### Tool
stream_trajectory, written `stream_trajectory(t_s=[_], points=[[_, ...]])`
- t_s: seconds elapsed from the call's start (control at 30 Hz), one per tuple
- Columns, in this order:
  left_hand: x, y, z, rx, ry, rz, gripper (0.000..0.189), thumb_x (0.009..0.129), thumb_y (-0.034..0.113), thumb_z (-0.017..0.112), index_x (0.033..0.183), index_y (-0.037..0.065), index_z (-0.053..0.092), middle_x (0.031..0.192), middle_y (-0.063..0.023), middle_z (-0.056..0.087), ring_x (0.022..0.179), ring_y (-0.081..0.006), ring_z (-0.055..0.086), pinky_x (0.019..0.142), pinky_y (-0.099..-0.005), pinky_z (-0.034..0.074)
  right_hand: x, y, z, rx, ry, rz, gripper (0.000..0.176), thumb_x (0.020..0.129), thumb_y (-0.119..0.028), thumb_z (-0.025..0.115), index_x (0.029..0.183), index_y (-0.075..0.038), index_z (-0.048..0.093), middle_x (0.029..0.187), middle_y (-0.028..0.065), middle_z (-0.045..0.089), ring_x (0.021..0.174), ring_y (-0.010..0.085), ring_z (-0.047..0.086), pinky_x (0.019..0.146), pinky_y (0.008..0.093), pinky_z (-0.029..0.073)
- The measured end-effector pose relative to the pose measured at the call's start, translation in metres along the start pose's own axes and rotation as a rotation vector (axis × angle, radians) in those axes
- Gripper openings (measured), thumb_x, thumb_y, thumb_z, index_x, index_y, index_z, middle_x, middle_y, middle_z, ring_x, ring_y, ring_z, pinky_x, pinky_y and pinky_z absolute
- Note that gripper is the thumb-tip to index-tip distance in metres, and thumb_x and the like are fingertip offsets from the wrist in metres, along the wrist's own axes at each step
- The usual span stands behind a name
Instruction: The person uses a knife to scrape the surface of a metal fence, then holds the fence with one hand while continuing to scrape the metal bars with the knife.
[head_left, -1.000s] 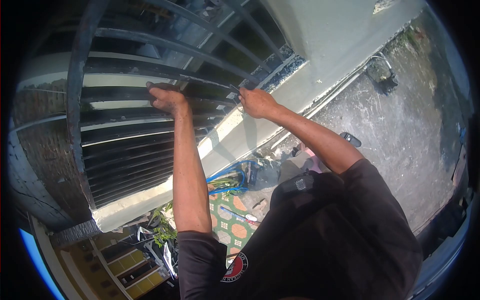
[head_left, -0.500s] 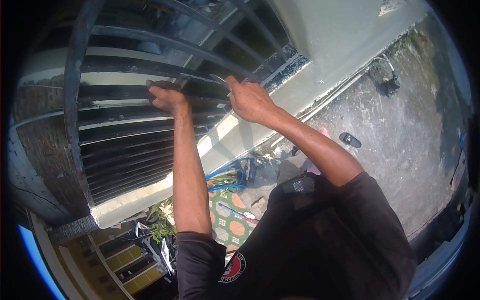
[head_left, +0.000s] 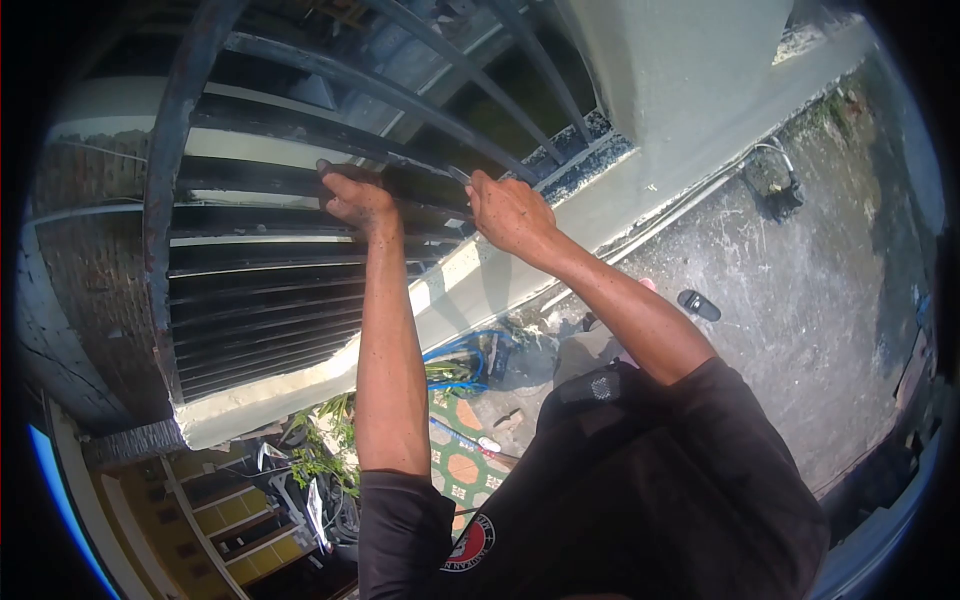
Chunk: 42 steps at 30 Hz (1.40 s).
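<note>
In front of me is a window grille (head_left: 290, 118) of dark, worn metal bars with chipped paint. My left hand (head_left: 358, 203) is closed around one of its bars, left of the middle. My right hand (head_left: 512, 215) is closed on a thin metal blade (head_left: 459, 175), whose tip sticks out past the fingers beside a bar near the grille's right end. Its handle is hidden in my fist, so the exact kind of tool does not show. Below the right hand runs the pale window ledge (head_left: 450, 280).
A black slipper (head_left: 699, 305) lies on the concrete ground (head_left: 760, 270). Higher up sits a dark container with a handle (head_left: 775, 188). Near the wall's foot are a blue hose (head_left: 465, 352) and patterned tiles (head_left: 462, 468). Green plants (head_left: 325, 455) grow at lower left.
The view has shifted slightly, so the grille and both hands appear further right. My right hand and the blade sit slightly lower along the bar; my left hand keeps its hold.
</note>
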<state>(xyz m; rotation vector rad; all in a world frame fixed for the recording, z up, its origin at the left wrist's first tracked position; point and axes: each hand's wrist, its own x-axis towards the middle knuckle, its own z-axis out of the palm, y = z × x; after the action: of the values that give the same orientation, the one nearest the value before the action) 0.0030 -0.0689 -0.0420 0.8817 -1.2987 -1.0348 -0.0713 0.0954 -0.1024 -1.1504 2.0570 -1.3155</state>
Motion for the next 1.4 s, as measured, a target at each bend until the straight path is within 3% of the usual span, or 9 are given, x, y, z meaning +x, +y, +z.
stream_trajectory(t_s=[0.17,0.37,0.4,1.23,1.27,1.3,1.37,1.4], points=[[-0.007,0.003,0.002,-0.006,0.008,-0.03,0.052,0.097,0.044,0.049,0.087,-0.005,0.062,0.078,-0.0081,0.06,0.069,-0.0177,0.059,0.057,-0.0295,0.045,-0.011,-0.01,-0.006,-0.021,-0.005,-0.001,0.024,0.1,-0.022,0.045,0.096,0.0,0.055,0.07,0.0252,0.064,0.071,0.0464,0.064,0.067,0.056,0.05],[-0.004,0.002,0.005,-0.031,0.03,-0.024,0.056,0.097,0.043,0.049,0.1,-0.011,0.062,0.093,-0.0148,0.064,0.08,-0.0221,0.062,0.064,-0.0329,0.048,-0.01,-0.009,0.0,0.019,0.017,-0.004,0.024,0.101,-0.021,0.045,0.097,0.001,0.054,0.068,0.0251,0.064,0.071,0.0473,0.064,0.066,0.0569,0.05],[-0.001,-0.003,0.009,-0.038,0.105,0.056,0.047,0.095,0.044,0.051,0.068,0.005,0.049,0.06,-0.0033,0.046,0.049,-0.0156,0.044,0.046,-0.0327,0.034,-0.013,-0.013,-0.002,0.013,0.014,-0.018,0.025,0.101,-0.021,0.045,0.097,0.001,0.054,0.068,0.0251,0.064,0.071,0.0475,0.064,0.066,0.0572,0.049],[0.003,-0.004,0.009,-0.038,0.114,0.036,0.049,0.096,0.043,0.051,0.063,0.007,0.046,0.056,-0.0016,0.044,0.047,-0.0144,0.042,0.044,-0.0313,0.032,-0.01,-0.042,-0.018,0.059,0.069,-0.043,0.025,0.1,-0.021,0.046,0.095,0.002,0.056,0.07,0.0264,0.064,0.072,0.0478,0.065,0.068,0.0568,0.05],[0.002,0.0,0.004,0.014,0.073,-0.039,0.057,0.096,0.043,0.051,0.101,-0.013,0.062,0.097,-0.0164,0.065,0.083,-0.024,0.063,0.068,-0.0348,0.05,-0.004,-0.035,-0.01,0.059,0.09,-0.036,0.025,0.1,-0.02,0.046,0.095,0.003,0.056,0.069,0.0267,0.064,0.071,0.0477,0.064,0.067,0.0567,0.049],[0.005,0.0,0.004,0.018,0.068,-0.027,0.057,0.096,0.043,0.051,0.101,-0.013,0.062,0.097,-0.0164,0.065,0.083,-0.024,0.063,0.068,-0.0348,0.05,0.0,-0.034,-0.007,0.07,0.096,-0.04,0.025,0.1,-0.02,0.046,0.095,0.003,0.056,0.069,0.0267,0.064,0.071,0.0477,0.064,0.067,0.0567,0.049],[0.007,-0.006,0.007,-0.023,0.104,0.077,0.049,0.096,0.043,0.051,0.064,0.006,0.047,0.056,-0.0023,0.043,0.049,-0.0158,0.043,0.046,-0.033,0.035,0.005,-0.025,-0.003,0.068,0.082,-0.041,0.026,0.1,-0.02,0.046,0.095,0.003,0.056,0.069,0.0268,0.063,0.071,0.0473,0.064,0.067,0.0563,0.05],[-0.008,0.009,0.013,0.017,0.113,0.023,0.05,0.095,0.044,0.052,0.064,0.006,0.047,0.057,-0.0027,0.043,0.05,-0.0167,0.044,0.047,-0.0338,0.036,0.001,-0.031,-0.009,0.061,0.082,-0.081,0.025,0.1,-0.019,0.046,0.095,0.003,0.056,0.068,0.0265,0.063,0.07,0.0469,0.064,0.066,0.056,0.05]])
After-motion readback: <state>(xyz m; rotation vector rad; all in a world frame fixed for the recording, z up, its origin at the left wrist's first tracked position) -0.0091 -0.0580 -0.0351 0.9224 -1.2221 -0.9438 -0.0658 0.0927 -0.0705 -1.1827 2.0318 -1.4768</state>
